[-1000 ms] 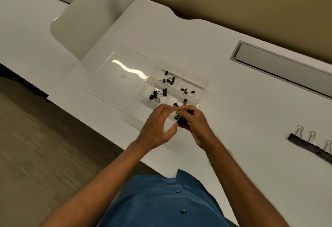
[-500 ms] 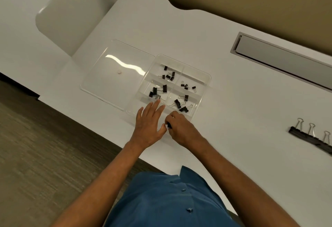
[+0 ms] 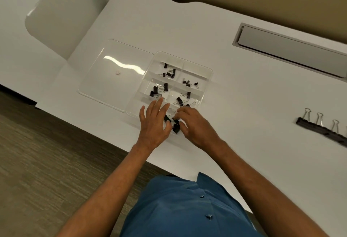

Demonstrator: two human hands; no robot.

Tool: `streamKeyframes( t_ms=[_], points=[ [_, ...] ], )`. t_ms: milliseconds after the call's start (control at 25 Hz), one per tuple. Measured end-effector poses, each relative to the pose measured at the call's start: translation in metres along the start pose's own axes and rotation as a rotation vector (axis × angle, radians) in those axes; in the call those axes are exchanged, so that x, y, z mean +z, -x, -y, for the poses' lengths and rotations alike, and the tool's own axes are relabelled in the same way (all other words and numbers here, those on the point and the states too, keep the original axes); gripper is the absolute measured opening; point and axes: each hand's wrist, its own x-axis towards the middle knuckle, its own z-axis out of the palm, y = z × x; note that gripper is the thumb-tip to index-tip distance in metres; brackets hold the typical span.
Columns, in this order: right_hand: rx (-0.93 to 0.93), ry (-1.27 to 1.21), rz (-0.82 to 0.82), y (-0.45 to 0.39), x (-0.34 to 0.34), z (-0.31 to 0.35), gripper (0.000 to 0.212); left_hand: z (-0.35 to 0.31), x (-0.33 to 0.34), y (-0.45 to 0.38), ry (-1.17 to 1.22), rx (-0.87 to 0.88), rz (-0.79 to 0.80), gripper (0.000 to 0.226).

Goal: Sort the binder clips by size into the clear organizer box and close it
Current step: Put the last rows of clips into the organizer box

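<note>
- Change: a second ago both hands were raised over the organizer box (image 3: 207, 71), working one clip between them. They have since come down to the box's near corner.
- Left hand (image 3: 154, 122): fingers straight and spread, resting flat at the near edge of the box, holding nothing.
- Right hand (image 3: 195, 126): fingers curled down onto the large clips (image 3: 173, 123) in the near compartment. I judge them pinched on one clip, which is being set down or nudged into place.
- Meaning: one more clip has reached its compartment. Sorting is unfinished, judging by the row of big clips (image 3: 319, 126) lying on the bench (image 3: 244, 105) well to the right of the box.
- Box contents: the far-left compartment holds small clips (image 3: 170, 72); the compartment beside the lid holds medium clips (image 3: 158, 89); the right-hand middle holds the tiniest clips (image 3: 189, 82). The far-right compartment looks empty.
- Lid (image 3: 116, 73): lies flat, open, against the left side of the box; closing is not yet possible.
</note>
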Motion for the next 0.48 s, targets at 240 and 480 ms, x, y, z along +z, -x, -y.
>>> streamKeyframes(
  t_ms=[240, 480],
  points=[
    [0.218, -0.014, -0.292, 0.083, -0.066, -0.054, 0.02, -0.095, 0.008, -0.017, 0.072, 0.196, -0.107, 0.05],
    [0.432, 0.029, -0.427, 0.204, -0.128, -0.138, 0.021, -0.236, 0.043, -0.022, 0.196, 0.356, -0.067, 0.044]
  ],
)
